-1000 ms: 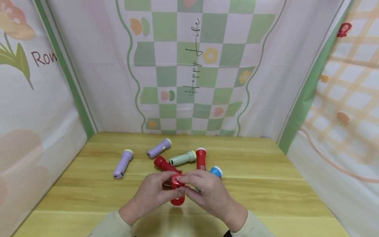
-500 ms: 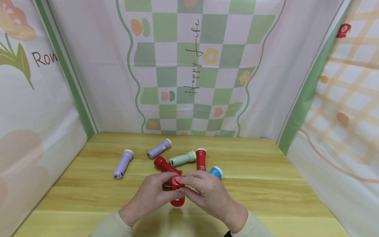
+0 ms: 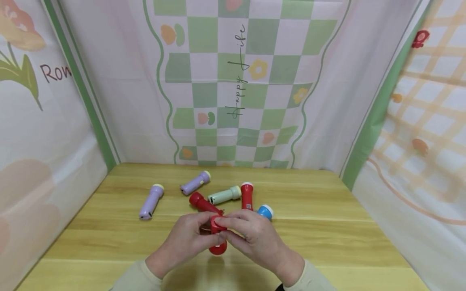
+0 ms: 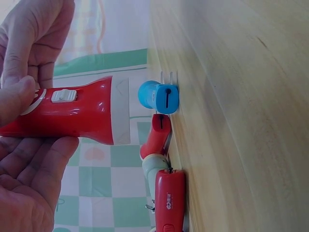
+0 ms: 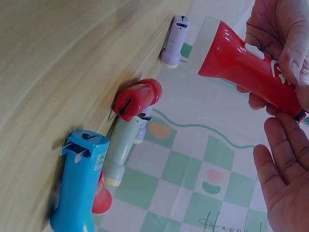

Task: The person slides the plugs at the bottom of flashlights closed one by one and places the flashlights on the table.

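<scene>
My left hand point(image 3: 187, 232) grips a red flashlight point(image 3: 218, 247) between thumb and fingers, above the near part of the table. Its white-rimmed head points down and its tail end is up. The white slide switch point(image 4: 64, 95) shows on its side in the left wrist view. My right hand point(image 3: 258, 238) pinches the tail, with the index finger over the end and the thumb at the side. A small black part point(image 5: 301, 115) is visible at the tail in the right wrist view. The fingers hide much of the tail.
Behind the hands lie two purple flashlights point(image 3: 151, 201), a pale green one point(image 3: 225, 195) and two other red ones point(image 3: 247, 196). A blue flashlight point(image 5: 79, 181) with metal prongs out lies right of them. Printed cloth point(image 3: 142, 133) surrounds the wooden table point(image 3: 327, 226).
The right index finger has shifted slightly over the tail end, covering the dark slot seen there earlier. Both hands otherwise keep their places, and the flashlights on the table stay put.
</scene>
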`<state>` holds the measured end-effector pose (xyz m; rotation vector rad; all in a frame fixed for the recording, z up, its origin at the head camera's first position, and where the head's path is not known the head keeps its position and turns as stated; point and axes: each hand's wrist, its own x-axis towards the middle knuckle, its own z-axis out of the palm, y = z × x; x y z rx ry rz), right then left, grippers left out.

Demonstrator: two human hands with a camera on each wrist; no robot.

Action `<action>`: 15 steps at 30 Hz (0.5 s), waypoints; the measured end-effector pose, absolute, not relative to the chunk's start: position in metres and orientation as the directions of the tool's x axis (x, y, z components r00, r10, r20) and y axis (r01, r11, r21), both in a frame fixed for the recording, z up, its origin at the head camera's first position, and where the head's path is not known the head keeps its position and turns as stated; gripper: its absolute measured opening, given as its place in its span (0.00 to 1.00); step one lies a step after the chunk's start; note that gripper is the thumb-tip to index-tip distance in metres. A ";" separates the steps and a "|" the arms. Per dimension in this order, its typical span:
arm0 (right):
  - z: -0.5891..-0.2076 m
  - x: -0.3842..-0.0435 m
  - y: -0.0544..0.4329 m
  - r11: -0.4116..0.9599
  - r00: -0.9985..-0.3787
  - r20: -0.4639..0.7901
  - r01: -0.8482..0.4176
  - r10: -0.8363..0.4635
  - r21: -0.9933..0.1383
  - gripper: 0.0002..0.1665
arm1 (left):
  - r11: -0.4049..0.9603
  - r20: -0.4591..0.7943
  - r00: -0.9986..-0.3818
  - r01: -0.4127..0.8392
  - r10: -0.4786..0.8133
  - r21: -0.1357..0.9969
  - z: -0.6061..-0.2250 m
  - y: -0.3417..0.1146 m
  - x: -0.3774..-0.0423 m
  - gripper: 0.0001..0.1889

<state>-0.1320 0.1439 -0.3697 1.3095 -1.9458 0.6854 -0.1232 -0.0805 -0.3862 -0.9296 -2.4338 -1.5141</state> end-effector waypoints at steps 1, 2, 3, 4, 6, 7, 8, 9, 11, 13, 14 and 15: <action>-0.370 -0.132 0.144 0.356 -0.262 0.775 -0.933 -0.575 -0.052 0.19 | 0.308 0.411 -0.802 0.560 0.433 0.769 -0.386 -0.080 -0.123 0.15; -0.370 -0.131 0.144 0.358 -0.266 0.773 -0.932 -0.576 -0.054 0.19 | 0.307 0.411 -0.802 0.561 0.434 0.769 -0.386 -0.080 -0.123 0.15; -0.370 -0.131 0.144 0.358 -0.268 0.771 -0.932 -0.577 -0.055 0.19 | 0.307 0.413 -0.800 0.563 0.435 0.767 -0.386 -0.080 -0.123 0.16; -0.370 -0.131 0.144 0.360 -0.270 0.770 -0.931 -0.578 -0.056 0.19 | 0.308 0.415 -0.799 0.565 0.435 0.765 -0.386 -0.080 -0.123 0.16; -0.370 -0.131 0.145 0.361 -0.270 0.768 -0.931 -0.581 -0.055 0.19 | 0.308 0.418 -0.797 0.569 0.436 0.763 -0.386 -0.080 -0.123 0.16; -0.370 -0.131 0.145 0.360 -0.269 0.768 -0.931 -0.581 -0.054 0.19 | 0.309 0.419 -0.797 0.569 0.435 0.762 -0.386 -0.080 -0.123 0.16; -0.370 -0.131 0.145 0.360 -0.268 0.768 -0.932 -0.582 -0.052 0.19 | 0.310 0.419 -0.797 0.569 0.434 0.761 -0.386 -0.080 -0.123 0.16; -0.370 -0.131 0.145 0.359 -0.267 0.768 -0.932 -0.583 -0.051 0.19 | 0.311 0.420 -0.798 0.570 0.433 0.761 -0.386 -0.080 -0.123 0.16; -0.370 -0.131 0.145 0.356 -0.264 0.768 -0.933 -0.584 -0.050 0.18 | 0.311 0.417 -0.800 0.566 0.432 0.763 -0.386 -0.080 -0.122 0.16; -0.370 -0.131 0.145 0.353 -0.263 0.768 -0.934 -0.584 -0.052 0.18 | 0.310 0.417 -0.801 0.565 0.430 0.765 -0.386 -0.080 -0.122 0.16; -0.370 -0.131 0.145 0.352 -0.262 0.768 -0.935 -0.584 -0.052 0.18 | 0.309 0.417 -0.801 0.565 0.431 0.765 -0.386 -0.080 -0.122 0.16; -0.370 -0.131 0.145 0.351 -0.261 0.768 -0.935 -0.585 -0.051 0.18 | 0.307 0.416 -0.801 0.563 0.431 0.767 -0.386 -0.080 -0.122 0.15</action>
